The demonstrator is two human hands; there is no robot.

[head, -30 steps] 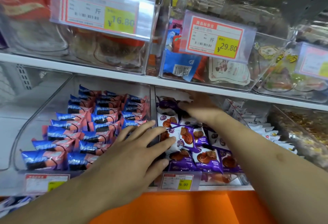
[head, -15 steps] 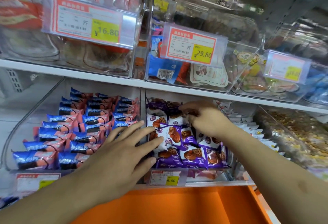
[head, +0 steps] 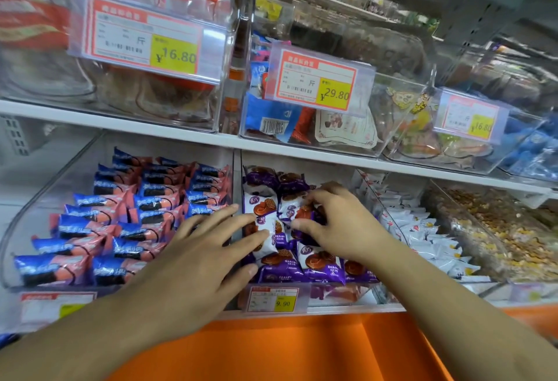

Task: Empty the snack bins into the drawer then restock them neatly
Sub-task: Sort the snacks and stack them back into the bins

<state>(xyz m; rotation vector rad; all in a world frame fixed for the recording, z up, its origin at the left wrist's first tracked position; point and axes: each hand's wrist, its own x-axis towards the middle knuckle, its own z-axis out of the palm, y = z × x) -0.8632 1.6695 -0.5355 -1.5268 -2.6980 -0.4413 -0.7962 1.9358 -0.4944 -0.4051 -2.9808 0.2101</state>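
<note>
A clear bin (head: 338,293) on the lower shelf holds several purple and white snack packs (head: 320,264). My right hand (head: 335,223) reaches into it from the right, fingers curled round a few of the purple packs in the middle of the pile. My left hand (head: 199,251) lies at the bin's left wall with fingers spread and straight, fingertips touching a white and purple pack (head: 265,229). To the left, another clear bin (head: 18,223) holds neat rows of blue and pink snack packs (head: 120,220). Below the shelf the orange drawer (head: 287,347) shows.
Right of the purple bin stand a bin of white packs (head: 422,229) and one of loose yellow-brown snacks (head: 498,235). The upper shelf (head: 181,139) carries clear bins with price tags (head: 145,36), overhanging the lower bins.
My right hand has pulled forward from the back of the purple bin to its middle and curled round packs. My left hand stays at the bin's left wall. The view shifted right.
</note>
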